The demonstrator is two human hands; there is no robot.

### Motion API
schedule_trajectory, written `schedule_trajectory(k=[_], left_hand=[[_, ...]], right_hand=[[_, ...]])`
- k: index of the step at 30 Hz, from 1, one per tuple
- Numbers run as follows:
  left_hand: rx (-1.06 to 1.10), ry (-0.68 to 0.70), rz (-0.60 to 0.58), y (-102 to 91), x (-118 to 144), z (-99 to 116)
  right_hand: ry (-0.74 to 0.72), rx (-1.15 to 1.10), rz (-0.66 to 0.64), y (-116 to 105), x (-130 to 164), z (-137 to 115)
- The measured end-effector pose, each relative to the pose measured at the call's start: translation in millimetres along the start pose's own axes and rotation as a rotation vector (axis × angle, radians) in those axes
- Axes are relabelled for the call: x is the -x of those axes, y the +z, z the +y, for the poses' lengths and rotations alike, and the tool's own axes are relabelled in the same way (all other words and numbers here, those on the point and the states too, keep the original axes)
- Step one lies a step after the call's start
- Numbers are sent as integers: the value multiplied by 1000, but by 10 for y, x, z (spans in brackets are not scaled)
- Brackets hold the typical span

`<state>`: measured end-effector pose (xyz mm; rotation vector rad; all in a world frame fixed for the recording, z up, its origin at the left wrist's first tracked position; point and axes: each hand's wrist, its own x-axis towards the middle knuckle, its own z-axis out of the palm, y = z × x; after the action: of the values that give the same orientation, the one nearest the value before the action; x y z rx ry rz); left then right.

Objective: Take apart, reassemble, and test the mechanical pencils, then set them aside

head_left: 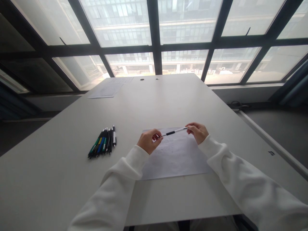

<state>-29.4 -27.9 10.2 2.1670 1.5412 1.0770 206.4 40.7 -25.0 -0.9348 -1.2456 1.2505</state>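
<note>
Loose white fabric sleeves (pixel 250 181) come in from the near left and near right, over the near part of a broad, smooth white table (pixel 69 179). Beyond the cuffs, the left hand (pixel 148 141) and the right hand (pixel 198 132) face each other above a white sheet of paper with faint markings (pixel 183 160), which lies flat in the near middle of the table.

Between the hands is a slim pen with a white barrel and a black grip section (pixel 178 131), slanting slightly, its right end farther away. The right hand's fingers are closed on the white end. The left hand's thumb and fingertips pinch a thin dark rod (pixel 164 135) that sticks out from the black end.

Left of the sheet and well apart from it, a cluster of slender pens, mostly black with green, blue and yellow parts (pixel 99 144), lies side by side. At its right edge is a black-and-white pen (pixel 114 136). Pale flat papers (pixel 106 88) lie at the table's far left, before large dark-framed windows (pixel 156 48).
</note>
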Motion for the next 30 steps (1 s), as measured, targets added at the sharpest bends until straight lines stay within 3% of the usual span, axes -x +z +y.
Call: schedule_trajectory(k=[15, 30], left_hand=[[82, -94, 53, 5, -22, 15], [738, -322, 176, 20, -73, 31]], right_hand=[[32, 6, -36, 66, 51, -39], [87, -122, -48, 133, 109, -73]])
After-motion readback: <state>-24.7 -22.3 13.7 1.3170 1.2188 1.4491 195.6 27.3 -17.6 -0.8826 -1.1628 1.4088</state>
